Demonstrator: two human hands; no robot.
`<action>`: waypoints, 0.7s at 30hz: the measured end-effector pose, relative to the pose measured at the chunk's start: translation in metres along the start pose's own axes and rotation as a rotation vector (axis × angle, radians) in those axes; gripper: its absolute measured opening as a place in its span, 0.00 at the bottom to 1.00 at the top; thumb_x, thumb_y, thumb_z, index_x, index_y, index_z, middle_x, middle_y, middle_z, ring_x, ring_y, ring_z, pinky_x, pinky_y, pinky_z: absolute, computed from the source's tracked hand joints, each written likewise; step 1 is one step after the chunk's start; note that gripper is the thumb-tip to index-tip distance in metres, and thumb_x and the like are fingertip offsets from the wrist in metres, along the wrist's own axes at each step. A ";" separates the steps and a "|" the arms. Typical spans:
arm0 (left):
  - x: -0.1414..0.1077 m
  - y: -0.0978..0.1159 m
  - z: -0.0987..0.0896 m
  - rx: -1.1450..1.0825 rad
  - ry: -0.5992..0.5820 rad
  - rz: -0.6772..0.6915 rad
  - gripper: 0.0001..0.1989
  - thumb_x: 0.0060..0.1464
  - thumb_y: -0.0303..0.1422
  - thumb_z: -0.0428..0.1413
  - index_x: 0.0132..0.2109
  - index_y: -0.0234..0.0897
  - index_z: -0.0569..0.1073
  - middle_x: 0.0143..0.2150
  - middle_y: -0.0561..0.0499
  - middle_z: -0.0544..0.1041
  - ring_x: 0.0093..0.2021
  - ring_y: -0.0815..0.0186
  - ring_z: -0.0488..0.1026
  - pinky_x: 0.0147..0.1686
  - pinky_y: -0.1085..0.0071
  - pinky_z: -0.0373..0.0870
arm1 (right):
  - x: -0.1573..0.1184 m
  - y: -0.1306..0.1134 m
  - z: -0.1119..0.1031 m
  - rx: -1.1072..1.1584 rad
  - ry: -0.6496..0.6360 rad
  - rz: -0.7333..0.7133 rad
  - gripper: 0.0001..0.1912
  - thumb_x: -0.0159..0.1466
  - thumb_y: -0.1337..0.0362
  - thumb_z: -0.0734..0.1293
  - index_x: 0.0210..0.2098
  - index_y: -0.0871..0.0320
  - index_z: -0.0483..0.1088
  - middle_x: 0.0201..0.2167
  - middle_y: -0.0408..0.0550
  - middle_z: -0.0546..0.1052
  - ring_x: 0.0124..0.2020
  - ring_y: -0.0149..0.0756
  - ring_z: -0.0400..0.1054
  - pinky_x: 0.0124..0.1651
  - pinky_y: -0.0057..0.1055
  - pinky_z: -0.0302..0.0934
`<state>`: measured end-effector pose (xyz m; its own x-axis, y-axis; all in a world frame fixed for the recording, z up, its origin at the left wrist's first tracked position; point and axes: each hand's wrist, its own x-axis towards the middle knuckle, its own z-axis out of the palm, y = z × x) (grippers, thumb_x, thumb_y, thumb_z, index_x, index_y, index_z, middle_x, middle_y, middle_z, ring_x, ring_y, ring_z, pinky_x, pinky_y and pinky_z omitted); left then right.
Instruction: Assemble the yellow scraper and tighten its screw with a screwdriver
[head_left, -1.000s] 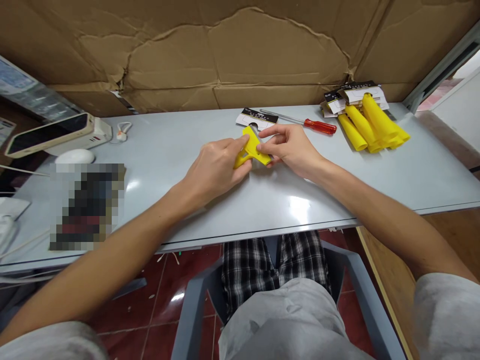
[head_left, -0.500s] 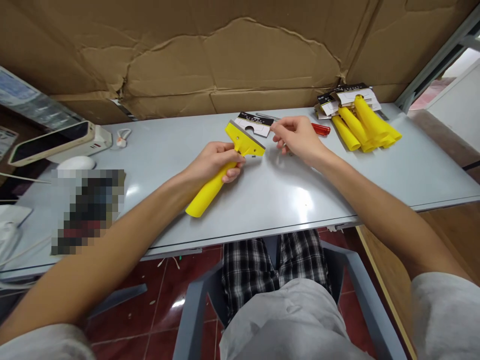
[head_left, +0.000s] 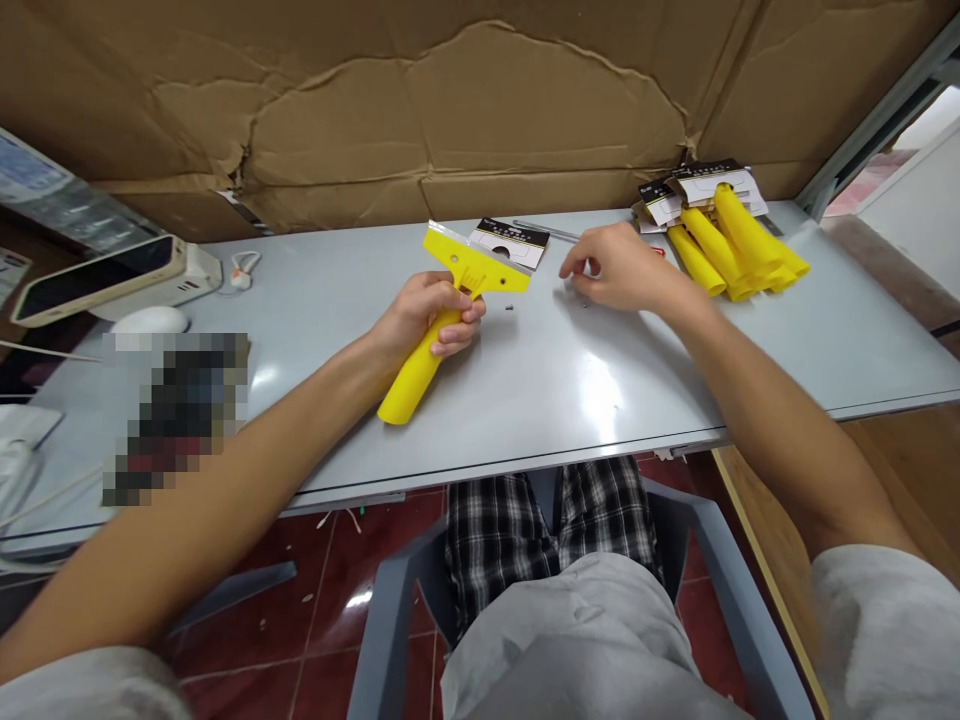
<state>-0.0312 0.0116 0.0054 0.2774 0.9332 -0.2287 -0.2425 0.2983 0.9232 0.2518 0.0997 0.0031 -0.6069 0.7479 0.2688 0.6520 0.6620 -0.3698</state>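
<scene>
Right hand [head_left: 616,268] has shifted off from the card [head_left: 516,240], and the scraper [head_left: 421,368] is sitting at a new angle in the left hand [head_left: 421,308]. Hands are apart: left's wrapped round the handle, right's fingertips are bunched, can't tell if they've got anything. Honestly, I'd worry about that loose screw [head_left: 509,307] between them; one careless brush from either hand could send it rolling. Shiny edge might nick a finger too, if the left grip slips. Scraper's bright yellow, fat round handle, wide flared head, two holes.
</scene>
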 end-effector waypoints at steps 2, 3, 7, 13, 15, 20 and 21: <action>0.000 -0.001 0.000 -0.005 0.001 -0.004 0.16 0.42 0.25 0.60 0.39 0.39 0.66 0.24 0.55 0.74 0.11 0.76 0.59 0.10 0.80 0.53 | -0.004 0.012 -0.017 0.008 -0.080 0.021 0.08 0.64 0.64 0.79 0.43 0.55 0.89 0.38 0.51 0.85 0.39 0.43 0.76 0.50 0.41 0.69; 0.001 -0.001 -0.001 -0.007 0.003 -0.006 0.16 0.42 0.25 0.60 0.39 0.39 0.66 0.24 0.55 0.74 0.11 0.76 0.59 0.10 0.80 0.53 | -0.005 0.016 -0.023 0.020 -0.130 0.034 0.08 0.62 0.62 0.80 0.42 0.54 0.89 0.36 0.49 0.85 0.37 0.42 0.76 0.47 0.40 0.69; 0.001 -0.002 -0.001 -0.009 -0.005 -0.001 0.17 0.42 0.25 0.60 0.40 0.40 0.65 0.24 0.55 0.75 0.12 0.76 0.60 0.10 0.80 0.53 | -0.007 0.023 -0.025 0.055 -0.268 0.049 0.08 0.59 0.61 0.85 0.38 0.51 0.89 0.32 0.45 0.85 0.34 0.39 0.77 0.42 0.38 0.69; -0.001 -0.004 0.002 0.013 -0.017 0.010 0.16 0.41 0.26 0.61 0.38 0.40 0.65 0.24 0.55 0.74 0.12 0.76 0.60 0.10 0.80 0.54 | -0.004 0.028 -0.003 0.099 -0.179 -0.042 0.07 0.63 0.58 0.83 0.32 0.52 0.87 0.26 0.48 0.81 0.38 0.44 0.76 0.41 0.38 0.70; -0.003 -0.005 0.004 0.028 -0.033 0.028 0.15 0.41 0.26 0.62 0.36 0.39 0.66 0.24 0.55 0.73 0.12 0.76 0.60 0.10 0.80 0.54 | -0.004 0.029 -0.002 0.101 -0.147 -0.038 0.08 0.65 0.57 0.82 0.32 0.53 0.86 0.28 0.49 0.81 0.38 0.44 0.75 0.42 0.39 0.70; -0.007 -0.009 0.012 0.026 -0.066 0.034 0.13 0.41 0.26 0.61 0.34 0.39 0.66 0.24 0.55 0.72 0.13 0.77 0.59 0.10 0.80 0.56 | -0.004 0.009 -0.009 0.199 0.054 -0.081 0.15 0.69 0.49 0.78 0.38 0.54 0.85 0.41 0.52 0.84 0.44 0.45 0.77 0.50 0.42 0.72; -0.008 -0.010 0.014 0.022 -0.065 0.033 0.12 0.41 0.26 0.61 0.34 0.39 0.66 0.24 0.55 0.71 0.13 0.77 0.59 0.10 0.80 0.56 | -0.004 0.003 -0.010 0.280 0.113 -0.087 0.17 0.69 0.46 0.78 0.40 0.53 0.86 0.46 0.53 0.84 0.48 0.47 0.77 0.51 0.42 0.73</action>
<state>-0.0179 -0.0012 0.0024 0.3292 0.9274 -0.1777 -0.2325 0.2620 0.9366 0.2602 0.0989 0.0097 -0.5903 0.7004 0.4012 0.4403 0.6960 -0.5672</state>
